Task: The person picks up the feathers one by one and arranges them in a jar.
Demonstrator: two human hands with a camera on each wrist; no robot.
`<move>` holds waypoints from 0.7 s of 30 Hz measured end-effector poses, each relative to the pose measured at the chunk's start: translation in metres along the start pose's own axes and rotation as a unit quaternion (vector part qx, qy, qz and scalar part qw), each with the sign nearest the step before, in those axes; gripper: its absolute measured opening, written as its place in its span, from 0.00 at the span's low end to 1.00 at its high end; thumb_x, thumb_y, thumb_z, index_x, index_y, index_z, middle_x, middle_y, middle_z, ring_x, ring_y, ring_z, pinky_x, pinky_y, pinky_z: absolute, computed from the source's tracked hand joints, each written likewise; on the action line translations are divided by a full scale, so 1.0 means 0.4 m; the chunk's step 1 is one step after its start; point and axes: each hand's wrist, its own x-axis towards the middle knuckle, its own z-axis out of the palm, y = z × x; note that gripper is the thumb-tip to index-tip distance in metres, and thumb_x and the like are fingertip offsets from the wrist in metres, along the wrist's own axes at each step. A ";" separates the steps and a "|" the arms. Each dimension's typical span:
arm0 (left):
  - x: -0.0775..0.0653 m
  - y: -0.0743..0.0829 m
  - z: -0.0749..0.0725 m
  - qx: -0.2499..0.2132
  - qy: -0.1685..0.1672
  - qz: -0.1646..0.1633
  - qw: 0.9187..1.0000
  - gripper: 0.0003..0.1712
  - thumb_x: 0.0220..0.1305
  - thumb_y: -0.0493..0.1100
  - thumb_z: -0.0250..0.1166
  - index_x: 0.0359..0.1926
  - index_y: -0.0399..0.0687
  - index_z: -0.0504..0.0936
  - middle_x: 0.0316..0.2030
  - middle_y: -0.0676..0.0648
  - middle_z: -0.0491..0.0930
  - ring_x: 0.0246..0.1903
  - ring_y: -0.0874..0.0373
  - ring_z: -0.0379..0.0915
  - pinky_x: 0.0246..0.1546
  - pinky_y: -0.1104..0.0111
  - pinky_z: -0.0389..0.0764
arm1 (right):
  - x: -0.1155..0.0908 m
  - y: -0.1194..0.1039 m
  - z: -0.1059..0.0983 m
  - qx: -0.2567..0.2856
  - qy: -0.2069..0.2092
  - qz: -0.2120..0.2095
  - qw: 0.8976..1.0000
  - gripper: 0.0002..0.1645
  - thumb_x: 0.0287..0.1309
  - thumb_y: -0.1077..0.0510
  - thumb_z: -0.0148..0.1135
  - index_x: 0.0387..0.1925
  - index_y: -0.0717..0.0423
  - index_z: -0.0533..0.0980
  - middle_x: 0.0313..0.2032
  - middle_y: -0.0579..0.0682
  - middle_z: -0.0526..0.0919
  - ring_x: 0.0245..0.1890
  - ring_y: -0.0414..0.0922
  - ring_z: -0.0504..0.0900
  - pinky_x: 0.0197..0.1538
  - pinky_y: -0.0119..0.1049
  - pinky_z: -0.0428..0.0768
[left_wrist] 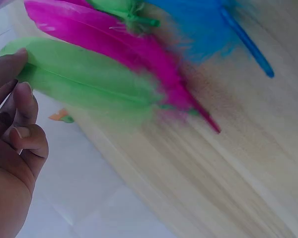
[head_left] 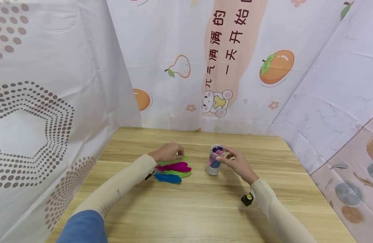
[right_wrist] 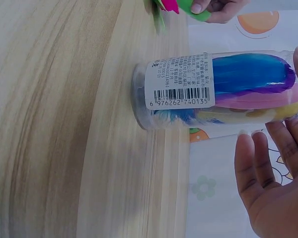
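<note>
While both arms reached forward over a pale wood-grain table point(head_left: 192, 216) in the head view, the left hand point(head_left: 168, 152) bent down at the far side of a loose pile of dyed feathers: at least two lime green feathers point(head_left: 184, 174), at least one magenta feather point(head_left: 174, 166) and one bright blue feather point(head_left: 168, 178). Well apart from it, the right hand point(head_left: 238, 164) curved around the upper part of one clear cylindrical jar point(head_left: 213, 169), standing about upright to the right of the pile.

In the left wrist view, thumb and finger pinched the rounded end of one green feather. Four feathers showed: two green, one magenta, one blue.

In the right wrist view, the thumb and some fingers held the jar near its mouth. It bore one white barcode label point(right_wrist: 180, 82); blue, purple, pink and yellow feathers point(right_wrist: 251, 87) inside overlapped too much to count.
</note>
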 end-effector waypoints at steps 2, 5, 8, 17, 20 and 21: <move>0.000 0.001 -0.008 -0.006 0.002 -0.003 1.000 0.03 0.70 0.43 0.69 0.39 0.50 0.88 0.33 0.59 0.84 0.35 0.64 0.78 0.42 0.65 0.81 | 0.000 0.001 0.000 0.000 0.000 0.001 1.000 0.41 0.59 0.35 0.72 0.70 0.41 0.73 0.61 0.55 0.77 0.50 0.55 0.78 0.44 0.55 0.82; 0.002 0.001 -0.022 -0.006 0.012 -0.003 1.000 0.03 0.70 0.43 0.69 0.39 0.50 0.88 0.33 0.59 0.84 0.34 0.64 0.78 0.41 0.66 0.80 | 0.001 -0.001 0.000 0.005 0.000 0.002 1.000 0.41 0.58 0.35 0.72 0.70 0.41 0.73 0.61 0.55 0.77 0.50 0.55 0.78 0.45 0.58 0.81; 0.004 0.003 -0.037 -0.007 0.026 0.003 1.000 0.03 0.70 0.42 0.69 0.38 0.49 0.88 0.33 0.58 0.84 0.34 0.63 0.78 0.41 0.65 0.80 | 0.001 -0.001 -0.001 0.008 0.000 0.002 1.000 0.41 0.59 0.35 0.73 0.70 0.42 0.73 0.61 0.55 0.76 0.49 0.55 0.78 0.46 0.59 0.81; -0.005 0.001 -0.062 -0.009 0.043 -0.003 0.999 0.03 0.70 0.43 0.69 0.37 0.51 0.88 0.33 0.58 0.84 0.35 0.63 0.78 0.41 0.64 0.80 | -0.001 -0.007 0.001 0.004 -0.003 0.004 1.000 0.42 0.59 0.35 0.72 0.71 0.43 0.73 0.58 0.56 0.77 0.51 0.56 0.77 0.47 0.60 0.81; -0.004 -0.006 -0.068 -0.012 0.052 0.001 0.999 0.03 0.69 0.43 0.69 0.37 0.52 0.88 0.33 0.58 0.84 0.34 0.63 0.78 0.39 0.64 0.80 | -0.002 -0.006 0.001 0.002 -0.002 0.009 1.000 0.43 0.59 0.35 0.72 0.72 0.44 0.72 0.57 0.56 0.78 0.51 0.57 0.77 0.47 0.59 0.81; -0.004 -0.009 -0.069 -0.013 0.057 0.004 0.998 0.03 0.69 0.43 0.69 0.37 0.52 0.88 0.33 0.58 0.84 0.34 0.64 0.78 0.38 0.65 0.80 | -0.003 -0.006 0.001 0.000 -0.001 0.009 1.000 0.44 0.59 0.35 0.72 0.72 0.45 0.72 0.57 0.57 0.78 0.52 0.56 0.77 0.47 0.58 0.82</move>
